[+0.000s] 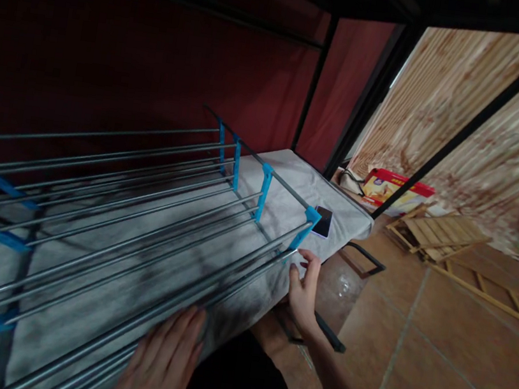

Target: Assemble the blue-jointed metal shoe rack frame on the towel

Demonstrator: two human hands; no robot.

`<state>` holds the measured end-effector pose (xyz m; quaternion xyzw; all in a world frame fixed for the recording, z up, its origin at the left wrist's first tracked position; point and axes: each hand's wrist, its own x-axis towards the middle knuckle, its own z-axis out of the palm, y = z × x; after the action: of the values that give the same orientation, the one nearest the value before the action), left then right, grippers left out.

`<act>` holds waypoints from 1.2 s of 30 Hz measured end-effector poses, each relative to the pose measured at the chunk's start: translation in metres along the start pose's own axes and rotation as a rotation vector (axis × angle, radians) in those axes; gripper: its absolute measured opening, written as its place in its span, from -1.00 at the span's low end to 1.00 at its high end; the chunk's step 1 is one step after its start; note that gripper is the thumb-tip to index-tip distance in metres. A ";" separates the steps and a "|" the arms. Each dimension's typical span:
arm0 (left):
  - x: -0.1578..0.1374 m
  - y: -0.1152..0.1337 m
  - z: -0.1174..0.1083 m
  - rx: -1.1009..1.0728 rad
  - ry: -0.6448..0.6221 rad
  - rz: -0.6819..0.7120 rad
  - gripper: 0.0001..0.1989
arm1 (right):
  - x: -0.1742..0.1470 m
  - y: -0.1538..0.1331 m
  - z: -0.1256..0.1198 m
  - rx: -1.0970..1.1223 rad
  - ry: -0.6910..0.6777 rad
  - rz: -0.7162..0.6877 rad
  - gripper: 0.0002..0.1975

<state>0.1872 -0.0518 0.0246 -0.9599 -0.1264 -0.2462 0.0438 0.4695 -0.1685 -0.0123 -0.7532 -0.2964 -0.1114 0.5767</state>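
A shoe-rack-like frame of grey metal tubes and blue plastic connectors lies across a grey cloth-covered table. My left hand rests on the nearest tubes with its fingers stretched out flat; its thumb is hidden. At the right end of the frame, my right hand is by the end of a front tube, just below the corner connector. The index fingertip meets the tube end, while the thumb stands apart from it, leaving a gap between them.
A phone lies on the cloth behind the corner connector. Black metal posts rise at the table's far end. On the tiled floor are a folded wooden piece and a red-yellow box. A stool-like frame stands beside the table.
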 end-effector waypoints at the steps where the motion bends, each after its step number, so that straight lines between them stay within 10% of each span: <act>1: 0.020 0.004 0.011 0.033 -0.061 -0.023 -0.49 | 0.005 0.015 -0.002 -0.012 -0.007 0.054 -0.61; 6: 0.100 0.020 0.048 0.025 -0.340 -0.033 -0.48 | 0.024 0.058 0.002 0.106 -0.187 0.165 -0.41; 12: 0.116 0.017 0.053 -0.110 -0.559 -0.166 -0.44 | 0.044 0.066 0.016 0.231 -0.290 0.129 -0.48; 17: 0.123 0.012 0.043 -0.223 -0.559 -0.228 -0.59 | 0.059 0.066 0.016 0.226 -0.300 0.105 -0.77; 36: 0.124 0.003 0.035 -0.178 -0.424 -0.194 -0.58 | 0.068 0.038 0.004 -0.017 -0.377 0.111 -0.81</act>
<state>0.3090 -0.0220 0.0539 -0.9735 -0.2024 -0.0524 -0.0924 0.5446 -0.1493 -0.0092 -0.7806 -0.3561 0.0614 0.5099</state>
